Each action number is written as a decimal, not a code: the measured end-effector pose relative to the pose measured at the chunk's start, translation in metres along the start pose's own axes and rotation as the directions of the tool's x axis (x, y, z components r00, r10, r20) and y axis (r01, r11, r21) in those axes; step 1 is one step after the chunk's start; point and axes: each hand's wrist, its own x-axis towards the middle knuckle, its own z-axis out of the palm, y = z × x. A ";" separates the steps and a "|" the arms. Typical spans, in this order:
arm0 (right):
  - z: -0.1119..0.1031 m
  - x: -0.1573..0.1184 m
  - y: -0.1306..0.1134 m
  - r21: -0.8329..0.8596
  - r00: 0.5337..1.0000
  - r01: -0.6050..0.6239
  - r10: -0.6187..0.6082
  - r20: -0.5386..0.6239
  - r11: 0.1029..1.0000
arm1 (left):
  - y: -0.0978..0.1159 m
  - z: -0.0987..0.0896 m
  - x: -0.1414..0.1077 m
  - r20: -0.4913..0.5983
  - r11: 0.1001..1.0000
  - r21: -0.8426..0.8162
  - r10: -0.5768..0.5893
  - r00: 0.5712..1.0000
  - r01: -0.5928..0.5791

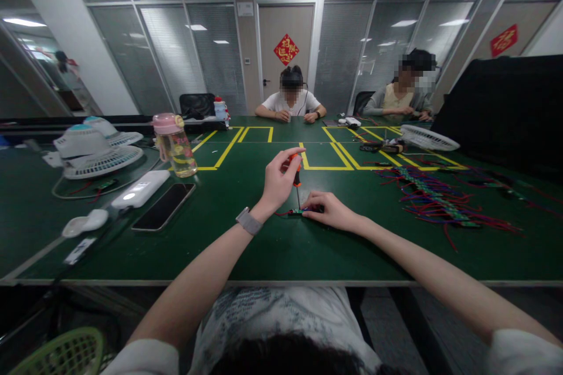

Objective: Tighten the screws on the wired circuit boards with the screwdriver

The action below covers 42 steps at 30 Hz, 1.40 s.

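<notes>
My left hand [280, 177], with a watch on its wrist, is closed round the handle of an orange and black screwdriver [298, 179]. The screwdriver stands upright, its tip down at a small green circuit board [295, 212] on the green table [272, 252]. Low on the tabletop, my right hand [329, 210] pinches the right end of that board with its fingertips. Red wire shows at the board's left side. What lies under my right fingers is partly hidden.
Right of my hands lies a row of wired boards [435, 196]. At left are a phone [164, 207], a white power strip [141, 188], a pink-lidded bottle [178, 146] and fans [99, 155]. Two people sit across the table; a black screen-like panel [505, 111] stands far right.
</notes>
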 end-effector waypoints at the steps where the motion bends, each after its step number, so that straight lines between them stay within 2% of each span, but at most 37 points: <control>1: 0.000 0.000 0.000 -0.003 1.000 0.000 0.000 -0.001 1.000 | 0.000 0.000 0.000 -0.002 1.000 -0.001 -0.002 1.000 0.002; 8: 0.000 0.000 0.001 -0.009 1.000 0.007 -0.007 -0.004 1.000 | 0.001 -0.001 0.000 -0.008 1.000 -0.007 -0.009 1.000 0.009; 15: 0.000 0.000 0.000 -0.004 1.000 0.000 0.000 -0.002 1.000 | 0.001 0.001 0.001 -0.002 0.994 -0.101 -0.047 0.999 0.046; 26: 0.001 0.000 0.000 -0.006 1.000 0.010 -0.010 -0.006 1.000 | 0.002 0.000 0.000 -0.015 0.993 0.075 0.088 0.996 -0.086; 30: 0.001 0.000 0.000 -0.004 1.000 0.008 -0.008 -0.002 1.000 | 0.002 -0.001 0.000 -0.012 0.996 0.065 0.064 0.998 -0.064; 35: 0.000 0.000 0.000 -0.005 1.000 0.000 0.000 -0.004 1.000 | 0.001 0.000 0.001 -0.015 0.998 -0.055 -0.019 1.000 0.018; 42: 0.001 0.000 0.000 -0.010 1.000 0.002 -0.002 -0.008 1.000 | -0.001 0.000 -0.001 -0.057 0.993 0.070 0.096 0.994 -0.092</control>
